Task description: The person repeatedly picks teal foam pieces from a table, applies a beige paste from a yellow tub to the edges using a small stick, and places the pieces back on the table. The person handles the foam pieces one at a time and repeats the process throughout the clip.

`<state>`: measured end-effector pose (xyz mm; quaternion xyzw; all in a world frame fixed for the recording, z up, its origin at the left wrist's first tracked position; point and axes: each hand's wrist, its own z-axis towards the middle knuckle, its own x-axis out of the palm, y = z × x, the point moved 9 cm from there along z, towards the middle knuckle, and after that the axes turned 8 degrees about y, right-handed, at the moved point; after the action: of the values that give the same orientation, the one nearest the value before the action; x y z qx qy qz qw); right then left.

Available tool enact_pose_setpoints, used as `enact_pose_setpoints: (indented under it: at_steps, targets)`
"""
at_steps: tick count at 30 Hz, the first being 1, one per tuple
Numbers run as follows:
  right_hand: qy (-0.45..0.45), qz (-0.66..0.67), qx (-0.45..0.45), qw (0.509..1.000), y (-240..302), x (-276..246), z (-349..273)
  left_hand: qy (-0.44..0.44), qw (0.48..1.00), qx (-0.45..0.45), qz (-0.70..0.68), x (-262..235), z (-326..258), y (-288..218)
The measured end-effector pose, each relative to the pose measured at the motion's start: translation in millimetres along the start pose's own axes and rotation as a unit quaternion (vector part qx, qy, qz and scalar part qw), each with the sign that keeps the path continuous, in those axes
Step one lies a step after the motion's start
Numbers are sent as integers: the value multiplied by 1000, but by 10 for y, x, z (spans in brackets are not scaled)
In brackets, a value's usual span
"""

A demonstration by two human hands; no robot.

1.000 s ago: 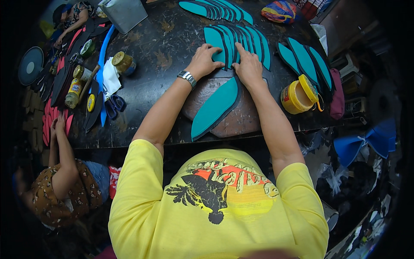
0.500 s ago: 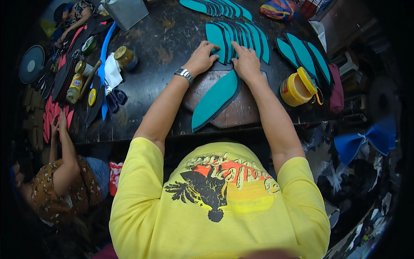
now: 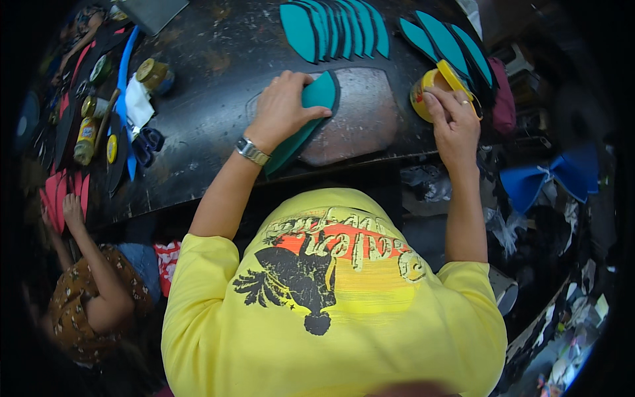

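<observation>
Head view: L hand (image 3: 283, 109) grips one teal leaf-shaped pc. (image 3: 322, 90), thumb on top, partly over brown slab (image 3: 367, 122) at table edge. R hand (image 3: 456, 132) at mouth of open yellow tub (image 3: 419, 100), fingers bent; can't tell if gripping anything. Progress (judged): overlapping teal row (image 3: 329, 30) already laid out beyond slab; gripped pc. apart from it, seemingly unfinished.
</observation>
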<state>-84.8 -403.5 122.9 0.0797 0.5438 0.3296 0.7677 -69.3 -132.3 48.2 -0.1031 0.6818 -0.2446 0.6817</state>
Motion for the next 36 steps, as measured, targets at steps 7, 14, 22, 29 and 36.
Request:
enact_pose_setpoints:
  at_steps: [7, 14, 22, 29, 36]
  targets:
    - [108, -167, 191, 961, -506, -46, -145, 70, 952, 117, -273, 105, 6, -438]
    - [110, -152, 198, 962, -504, -10, -104, 219, 808, 40, -545, 483, -46, -599]
    - [120, -278, 203, 931, -388, 98, -356, 211, 766, 43, -605, 586, -107, -615]
    - [118, -200, 101, 967, 129, -37, -323, 259, 751, 49, -605, 572, -135, -638]
    - [85, 180, -30, 979, 515, 367, -278, 285, 701, 81, -649, 481, -226, -768]
